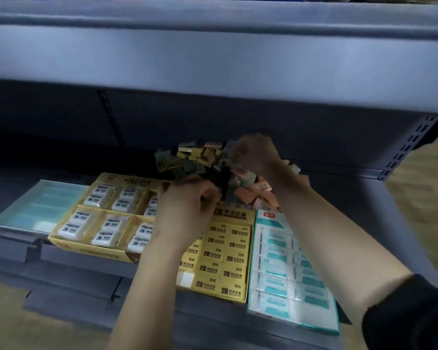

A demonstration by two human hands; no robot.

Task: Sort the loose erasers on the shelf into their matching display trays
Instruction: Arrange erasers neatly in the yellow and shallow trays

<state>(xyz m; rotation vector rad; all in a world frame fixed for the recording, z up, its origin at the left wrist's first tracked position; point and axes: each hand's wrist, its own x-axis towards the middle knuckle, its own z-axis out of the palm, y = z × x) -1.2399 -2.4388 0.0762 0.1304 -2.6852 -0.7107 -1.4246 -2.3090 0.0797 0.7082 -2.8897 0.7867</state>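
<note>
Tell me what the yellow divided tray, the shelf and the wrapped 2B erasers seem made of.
The yellow divided tray: likely printed cardboard, matte, with thin folded walls. The shelf: probably painted metal, smooth grey, with a slotted upright at the side. The wrapped 2B erasers: white blocks under what seems clear glossy film.

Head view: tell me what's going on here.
A person has both bare hands in a heap of small loose mixed-colour erasers at the back of a grey metal shelf. The left hand is at its near edge, the right hand on its right; blur hides whether either grips one. In front stand a pale tray, a yellow cardboard tray of white 2B erasers, a yellow tray of yellow-sleeved 2B erasers and a white-and-teal tray.
</note>
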